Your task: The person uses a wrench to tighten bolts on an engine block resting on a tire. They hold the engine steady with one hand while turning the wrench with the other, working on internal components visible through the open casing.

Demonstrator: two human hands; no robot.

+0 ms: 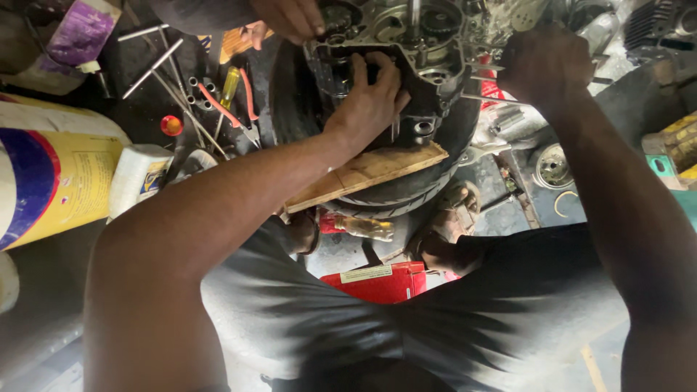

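Observation:
A metal engine case (428,69) with gears and shafts on top rests on a wooden board (370,174) laid over a black tyre (406,199). My left hand (367,101) lies flat against the near left side of the case, fingers spread over its edge. My right hand (544,62) is closed at the case's right side; what it grips is hidden by the fist. Another person's hand (290,16) reaches in from the top left onto the case.
Pliers with red handles (232,109), a yellow-handled screwdriver (229,87) and several metal rods (152,65) lie at the left. A large yellow and blue container (51,181) stands at far left. A red box (381,282) sits near my body. Round metal parts (553,167) lie at the right.

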